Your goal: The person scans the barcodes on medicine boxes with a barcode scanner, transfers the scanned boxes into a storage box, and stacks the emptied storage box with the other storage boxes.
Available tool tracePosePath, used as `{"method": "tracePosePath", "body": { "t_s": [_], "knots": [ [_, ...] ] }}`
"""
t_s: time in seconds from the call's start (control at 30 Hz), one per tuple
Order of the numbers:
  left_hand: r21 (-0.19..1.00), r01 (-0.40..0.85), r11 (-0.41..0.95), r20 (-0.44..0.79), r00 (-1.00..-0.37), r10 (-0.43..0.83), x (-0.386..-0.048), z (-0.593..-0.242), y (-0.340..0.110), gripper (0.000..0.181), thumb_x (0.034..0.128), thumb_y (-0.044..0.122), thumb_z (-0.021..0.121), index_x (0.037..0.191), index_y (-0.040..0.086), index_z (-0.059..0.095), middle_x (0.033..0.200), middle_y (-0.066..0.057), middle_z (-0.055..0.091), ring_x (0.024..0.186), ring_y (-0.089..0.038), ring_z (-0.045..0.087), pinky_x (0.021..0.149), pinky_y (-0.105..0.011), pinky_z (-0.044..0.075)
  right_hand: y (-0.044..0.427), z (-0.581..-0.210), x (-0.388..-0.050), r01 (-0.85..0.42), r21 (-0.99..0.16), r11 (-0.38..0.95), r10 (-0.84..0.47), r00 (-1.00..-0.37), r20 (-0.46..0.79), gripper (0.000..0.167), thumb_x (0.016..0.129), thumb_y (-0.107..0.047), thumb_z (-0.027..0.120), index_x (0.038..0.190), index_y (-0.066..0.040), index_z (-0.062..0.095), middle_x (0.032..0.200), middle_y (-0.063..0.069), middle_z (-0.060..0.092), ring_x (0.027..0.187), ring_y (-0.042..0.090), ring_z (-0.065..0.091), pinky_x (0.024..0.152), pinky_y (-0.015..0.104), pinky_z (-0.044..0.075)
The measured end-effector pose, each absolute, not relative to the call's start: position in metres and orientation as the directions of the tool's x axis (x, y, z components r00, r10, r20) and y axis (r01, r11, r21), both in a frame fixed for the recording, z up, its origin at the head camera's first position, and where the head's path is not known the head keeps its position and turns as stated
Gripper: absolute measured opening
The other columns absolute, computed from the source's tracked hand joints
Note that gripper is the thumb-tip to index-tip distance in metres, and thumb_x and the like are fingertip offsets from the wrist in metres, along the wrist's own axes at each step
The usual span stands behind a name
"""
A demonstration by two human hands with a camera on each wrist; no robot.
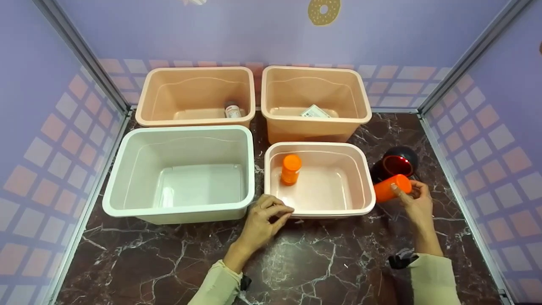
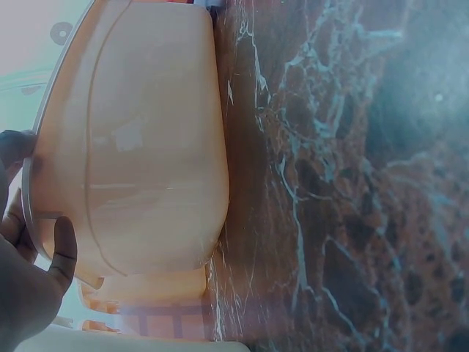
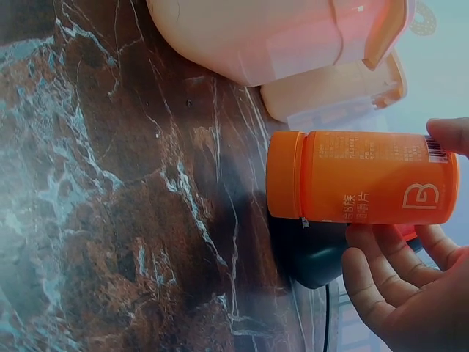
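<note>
My right hand (image 1: 418,209) holds an orange pill bottle (image 1: 388,189) just right of the pale pink bin (image 1: 334,212), tilted in front of a black device (image 1: 401,152) with a red-lit face. In the right wrist view the bottle (image 3: 366,176) lies sideways between thumb and fingers. White print and a barcode (image 3: 437,149) show on it. My left hand (image 1: 261,220) grips the pink bin's rim at its front left corner, and the left wrist view shows the thumb on the outer wall (image 2: 154,139). Another orange bottle (image 1: 291,169) stands inside the bin at left.
A pale green bin (image 1: 178,214) stands left of the pink one. Behind are two peach bins: the left one (image 1: 194,72) holds a white-labelled bottle (image 1: 233,111), the right one (image 1: 313,131) a white box (image 1: 315,112). Patterned walls enclose the dark marbled table (image 1: 322,262).
</note>
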State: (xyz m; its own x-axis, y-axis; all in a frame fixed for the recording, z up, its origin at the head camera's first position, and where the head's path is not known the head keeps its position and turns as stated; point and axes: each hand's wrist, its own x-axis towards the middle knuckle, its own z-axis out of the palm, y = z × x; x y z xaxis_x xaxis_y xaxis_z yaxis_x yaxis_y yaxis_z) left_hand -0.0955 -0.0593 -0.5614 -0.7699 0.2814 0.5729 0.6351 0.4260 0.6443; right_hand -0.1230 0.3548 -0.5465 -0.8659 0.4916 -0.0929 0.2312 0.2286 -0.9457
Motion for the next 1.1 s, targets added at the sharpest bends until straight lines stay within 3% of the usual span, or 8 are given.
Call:
{"method": "tracePosePath", "body": {
  "t_s": [0.73, 1.1],
  "knots": [
    [0.643, 0.642, 0.418, 0.583, -0.764, 0.277, -0.096, -0.564, -0.059, 0.011, 0.0869, 0.019, 0.078, 0.098, 0.021, 0.079, 0.092, 0.005, 0.067, 0.098, -0.013, 0.058, 0.093, -0.028, 0.047, 0.348, -0.52, -0.122, 0.19, -0.968, 0.165, 0.483, -0.871, -0.089, 0.037, 0.087, -0.012, 0.076, 0.114, -0.019, 0.052, 0.094, -0.011, 0.061, 0.074, 0.001, 0.062, 0.062, 0.016, 0.054],
    [0.64, 0.634, 0.435, 0.57, -0.771, 0.284, -0.095, -0.562, -0.06, 0.011, 0.0878, 0.021, 0.077, 0.099, 0.021, 0.079, 0.092, 0.005, 0.068, 0.098, -0.012, 0.058, 0.092, -0.027, 0.047, 0.35, -0.5, -0.122, 0.099, -0.992, 0.071, 0.505, -0.862, -0.05, 0.038, 0.085, -0.005, 0.076, 0.114, -0.018, 0.056, 0.098, -0.004, 0.061, 0.075, 0.006, 0.06, 0.061, 0.015, 0.053]
  ]
}}
